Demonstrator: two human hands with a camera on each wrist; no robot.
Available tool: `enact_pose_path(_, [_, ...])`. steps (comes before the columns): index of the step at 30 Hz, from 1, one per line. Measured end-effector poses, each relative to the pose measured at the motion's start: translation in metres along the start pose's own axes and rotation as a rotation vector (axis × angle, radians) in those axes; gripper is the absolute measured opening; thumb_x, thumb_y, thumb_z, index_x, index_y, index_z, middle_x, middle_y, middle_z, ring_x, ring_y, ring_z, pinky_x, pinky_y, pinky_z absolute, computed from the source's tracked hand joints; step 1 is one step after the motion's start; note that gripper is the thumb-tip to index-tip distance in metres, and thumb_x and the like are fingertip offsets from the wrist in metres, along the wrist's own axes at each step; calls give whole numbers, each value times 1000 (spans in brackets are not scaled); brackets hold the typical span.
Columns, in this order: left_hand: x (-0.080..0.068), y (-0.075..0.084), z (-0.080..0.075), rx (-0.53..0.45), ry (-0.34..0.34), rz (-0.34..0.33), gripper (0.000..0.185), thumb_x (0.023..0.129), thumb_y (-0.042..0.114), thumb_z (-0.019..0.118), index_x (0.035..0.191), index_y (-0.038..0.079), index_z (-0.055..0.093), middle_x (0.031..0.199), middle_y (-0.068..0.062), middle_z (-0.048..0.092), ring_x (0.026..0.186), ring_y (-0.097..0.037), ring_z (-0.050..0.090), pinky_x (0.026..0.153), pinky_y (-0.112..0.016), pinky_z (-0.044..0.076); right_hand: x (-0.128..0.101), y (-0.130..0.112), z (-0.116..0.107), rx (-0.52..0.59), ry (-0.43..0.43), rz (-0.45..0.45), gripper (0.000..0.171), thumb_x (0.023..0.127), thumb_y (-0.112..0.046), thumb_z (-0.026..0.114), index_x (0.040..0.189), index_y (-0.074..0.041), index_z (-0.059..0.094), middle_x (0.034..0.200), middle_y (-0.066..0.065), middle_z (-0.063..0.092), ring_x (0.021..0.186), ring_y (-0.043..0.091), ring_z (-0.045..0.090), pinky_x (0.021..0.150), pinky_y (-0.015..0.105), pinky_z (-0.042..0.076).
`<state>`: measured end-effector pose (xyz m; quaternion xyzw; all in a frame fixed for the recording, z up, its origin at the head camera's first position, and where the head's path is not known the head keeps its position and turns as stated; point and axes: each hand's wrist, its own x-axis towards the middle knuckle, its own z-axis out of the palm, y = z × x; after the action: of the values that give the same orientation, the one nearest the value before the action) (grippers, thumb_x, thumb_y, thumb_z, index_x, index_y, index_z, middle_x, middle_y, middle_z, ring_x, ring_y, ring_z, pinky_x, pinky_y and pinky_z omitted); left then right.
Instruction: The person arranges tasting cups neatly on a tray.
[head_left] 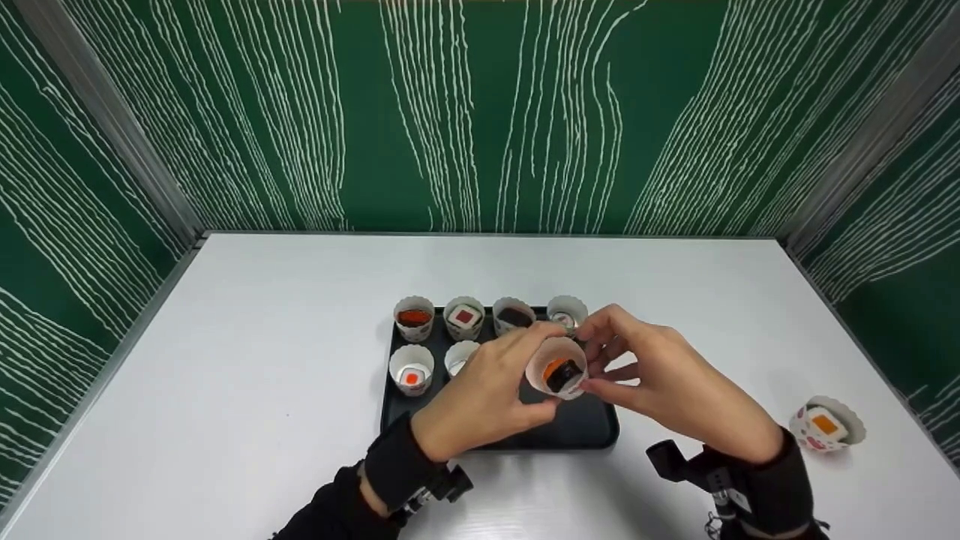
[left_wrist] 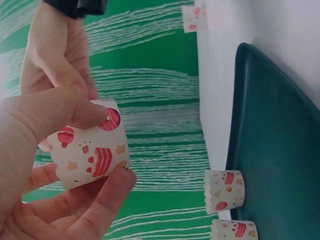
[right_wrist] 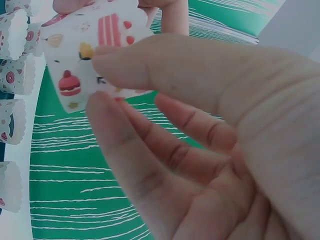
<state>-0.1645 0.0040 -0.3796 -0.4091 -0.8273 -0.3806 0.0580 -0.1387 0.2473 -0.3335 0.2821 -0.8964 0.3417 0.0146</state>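
Above the tray, both hands hold one printed paper baking cup (head_left: pixel 553 347). Inside the cup lies a small black-and-orange piece (head_left: pixel 562 373) that looks like toy sushi. My left hand (head_left: pixel 487 390) grips the cup from the left, its thumb and fingers on opposite sides of the wall, as the left wrist view shows. From the right, my right hand (head_left: pixel 664 367) pinches the cup with thumb and forefinger; its other fingers are bent and off the cup. Beneath is a black tray (head_left: pixel 577 436), where a partly hidden cup (head_left: pixel 460 354) stands behind the left hand.
Several filled paper cups form a back row on the tray, among them one with a red piece (head_left: pixel 413 319). A front-left cup (head_left: pixel 412 370) holds a white-and-orange piece. Another cup (head_left: pixel 827 425) sits tilted on the white table (head_left: pixel 247 360) far right. Green panels (head_left: pixel 487 112) enclose the table.
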Motion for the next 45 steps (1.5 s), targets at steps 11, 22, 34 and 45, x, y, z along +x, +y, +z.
enact_pose_path(11, [1, 5, -1, 58, -18, 19, 70, 87, 16, 83, 150, 12, 54, 130, -8, 66, 104, -16, 64, 92, -27, 56, -2, -3, 1, 9, -9, -11, 14, 96, -9, 81, 97, -21, 73, 97, -8, 74, 88, 4, 72, 78, 26, 63])
enact_pose_path(22, [-6, -1, 4, 77, -171, 55, 51, 89, 14, 83, 132, 12, 56, 114, -6, 60, 94, -10, 55, 81, -16, 48, -10, -5, -8, -30, -56, 41, 6, 97, -16, 80, 101, -20, 78, 97, -9, 75, 85, 1, 71, 76, 23, 61])
enact_pose_path(34, [13, -22, -1, 230, -256, -10, 51, 86, 21, 86, 128, 13, 58, 113, -7, 66, 96, -16, 65, 81, -29, 58, -15, 0, -17, -16, -13, 66, 18, 97, -14, 81, 111, -22, 74, 87, -14, 72, 78, 2, 68, 74, 24, 59])
enact_pose_path(45, [37, -50, 4, 295, -361, -125, 51, 85, 16, 88, 128, 6, 61, 113, -12, 72, 103, -25, 72, 85, -37, 59, -17, 5, -19, -6, -30, 91, 18, 98, -19, 80, 115, -19, 74, 87, -12, 73, 78, 2, 66, 73, 23, 57])
